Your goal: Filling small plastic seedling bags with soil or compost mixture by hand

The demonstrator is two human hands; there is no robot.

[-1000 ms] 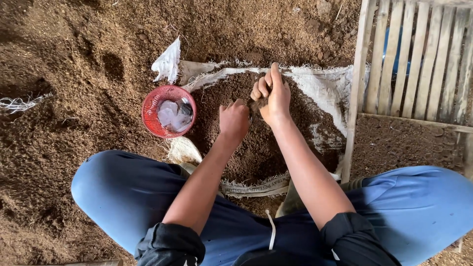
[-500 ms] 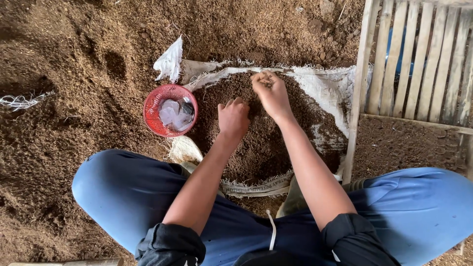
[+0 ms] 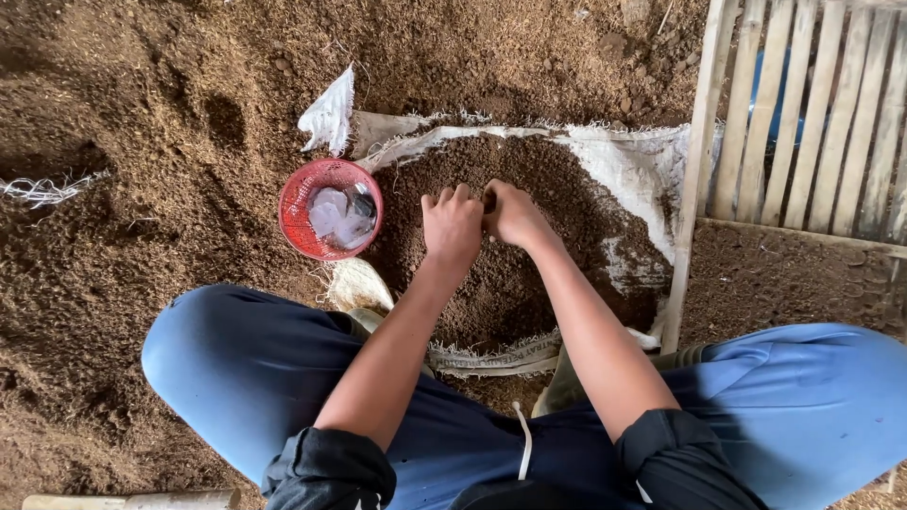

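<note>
I squat over an open white woven sack (image 3: 638,165) filled with dark brown soil (image 3: 529,283). My left hand (image 3: 452,224) rests knuckles up on the soil, fingers curled into it. My right hand (image 3: 513,213) is right beside it, touching it, fingers closed in the soil near a small dark object I cannot identify. To the left of the sack stands a small red mesh basket (image 3: 300,198) holding clear plastic bags (image 3: 340,214).
Loose brown soil covers the ground all around. A wooden slatted crate (image 3: 803,123) stands at the right, against the sack. A torn white scrap (image 3: 328,115) lies behind the basket. White fibres (image 3: 42,189) lie at the far left. My blue-trousered knees frame the sack.
My right hand has come down from the sack's far side to the middle, next to my left hand. The left hand has shifted slightly forward.
</note>
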